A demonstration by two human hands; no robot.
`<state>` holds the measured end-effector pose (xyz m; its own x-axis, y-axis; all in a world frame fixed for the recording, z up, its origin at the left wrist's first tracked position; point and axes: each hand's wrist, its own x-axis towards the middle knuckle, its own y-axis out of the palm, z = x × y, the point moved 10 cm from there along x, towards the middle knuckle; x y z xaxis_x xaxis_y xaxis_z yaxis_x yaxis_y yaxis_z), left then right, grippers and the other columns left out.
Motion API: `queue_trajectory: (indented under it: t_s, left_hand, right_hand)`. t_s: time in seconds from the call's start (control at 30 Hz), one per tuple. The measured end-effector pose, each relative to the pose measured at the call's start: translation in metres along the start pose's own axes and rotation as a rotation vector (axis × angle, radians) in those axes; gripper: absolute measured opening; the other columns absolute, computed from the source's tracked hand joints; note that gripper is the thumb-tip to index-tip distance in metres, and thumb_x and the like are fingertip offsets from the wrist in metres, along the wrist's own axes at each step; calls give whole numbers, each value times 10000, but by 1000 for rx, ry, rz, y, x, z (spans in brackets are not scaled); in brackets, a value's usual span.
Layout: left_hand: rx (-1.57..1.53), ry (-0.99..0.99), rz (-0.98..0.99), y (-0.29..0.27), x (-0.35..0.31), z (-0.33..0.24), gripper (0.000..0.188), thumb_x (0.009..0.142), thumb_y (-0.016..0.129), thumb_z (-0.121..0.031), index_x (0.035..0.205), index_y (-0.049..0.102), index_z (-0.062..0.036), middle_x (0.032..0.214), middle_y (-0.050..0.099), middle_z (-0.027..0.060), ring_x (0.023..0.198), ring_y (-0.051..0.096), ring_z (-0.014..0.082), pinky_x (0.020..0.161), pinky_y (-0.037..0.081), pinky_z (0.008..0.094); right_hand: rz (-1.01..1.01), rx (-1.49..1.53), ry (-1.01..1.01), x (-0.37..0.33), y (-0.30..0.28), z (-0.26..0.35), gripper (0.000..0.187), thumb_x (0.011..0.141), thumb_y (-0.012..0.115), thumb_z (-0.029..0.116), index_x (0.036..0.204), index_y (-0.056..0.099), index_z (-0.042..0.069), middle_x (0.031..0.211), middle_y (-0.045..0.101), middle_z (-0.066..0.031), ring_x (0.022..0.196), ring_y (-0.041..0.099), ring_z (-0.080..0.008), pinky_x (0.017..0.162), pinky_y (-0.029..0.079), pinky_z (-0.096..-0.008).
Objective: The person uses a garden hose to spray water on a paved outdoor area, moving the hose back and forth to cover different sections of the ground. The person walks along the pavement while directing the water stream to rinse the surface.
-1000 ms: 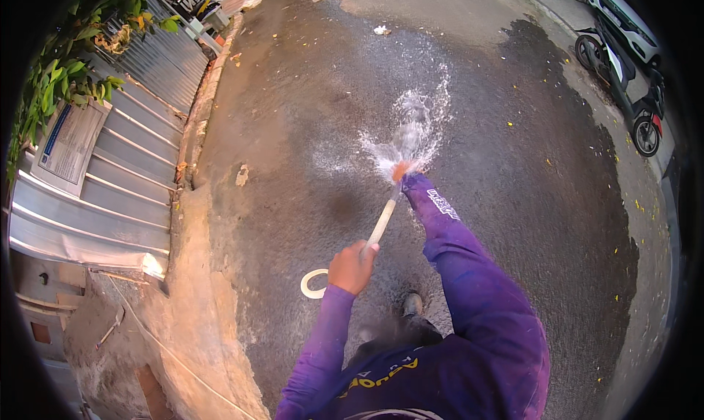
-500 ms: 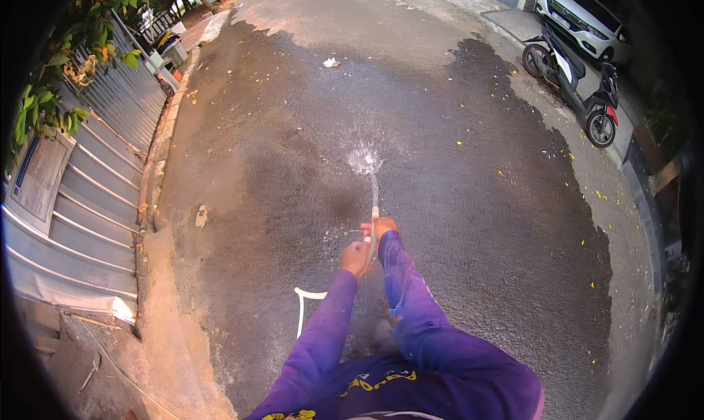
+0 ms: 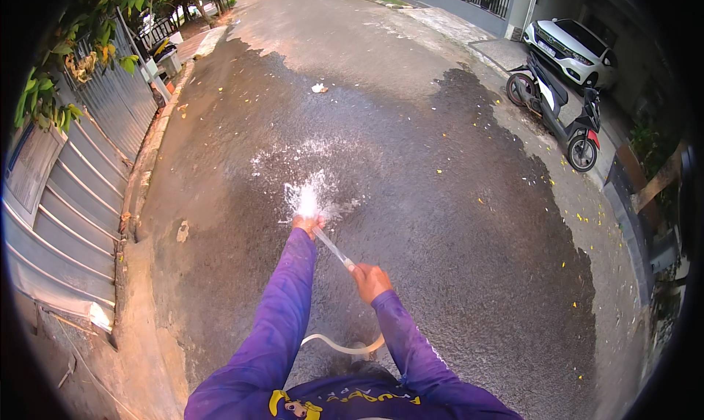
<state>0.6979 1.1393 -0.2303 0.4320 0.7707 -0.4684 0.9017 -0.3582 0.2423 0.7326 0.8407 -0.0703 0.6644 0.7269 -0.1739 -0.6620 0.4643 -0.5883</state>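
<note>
My right hand (image 3: 372, 281) is closed around the pale flexible hose (image 3: 359, 352) just behind its outlet, presumably to aim the water jet (image 3: 332, 245) at my left hand (image 3: 308, 224). My left arm is extended, which likely keeps the splash (image 3: 309, 194) clear of my body. Spray hides the left fingers; I cannot tell whether they are spread or curled. Slack hose curves between my forearms, over wet asphalt (image 3: 455, 236).

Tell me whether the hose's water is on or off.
On: a clear stream runs from the hose in the right hand to the left hand, where white spray bursts.
</note>
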Motion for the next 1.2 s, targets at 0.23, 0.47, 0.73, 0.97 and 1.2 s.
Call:
queue_trajectory:
  t_s: [0.23, 0.47, 0.73, 0.97, 1.2]
  left_hand:
    - [308, -209, -88, -75, 12, 25, 272, 924, 638, -99, 1180, 605, -14, 916, 672, 95, 658, 646, 157, 507, 497, 254]
    - [835, 257, 175, -110, -103, 96, 416, 934, 693, -320, 1234, 631, -39, 1016, 693, 62, 942, 637, 151, 844, 506, 312]
    - [1180, 142, 612, -25, -303, 200, 711, 888, 609, -633, 1298, 611, -52, 1274, 633, 190, 1229, 570, 345, 1050, 425, 425]
    - [1363, 520, 661, 18, -299, 180, 860, 775, 679, -682, 1416, 517, -131, 1471, 476, 195, 1395, 408, 371, 1135, 285, 589]
    - [1500, 157, 1019, 35, -314, 202, 694, 795, 631, -694, 1175, 660, -115, 1269, 627, 160, 1224, 554, 386, 1087, 344, 592]
  right_hand:
    - [-164, -60, 262, 38, 16, -68, 472, 961, 511, 445, 1007, 719, 24, 873, 688, -259, 827, 672, -455, 745, 529, -503]
    - [-259, 596, 879, 14, 7, -213, 667, 960, 388, 633, 652, 527, 57, 521, 466, -75, 379, 486, -233, 390, 436, -451]
    - [-404, 674, 910, 6, -34, -257, 598, 932, 372, 653, 680, 478, 122, 506, 376, -20, 365, 355, -181, 367, 287, -379]
    - [-321, 899, 818, -6, -53, -198, 531, 918, 363, 605, 663, 420, 141, 488, 329, -11, 352, 260, -170, 366, 225, -370]
    - [-342, 901, 753, -28, -84, -173, 477, 907, 379, 560, 694, 424, 135, 485, 291, -9, 338, 230, -165, 351, 210, -369]
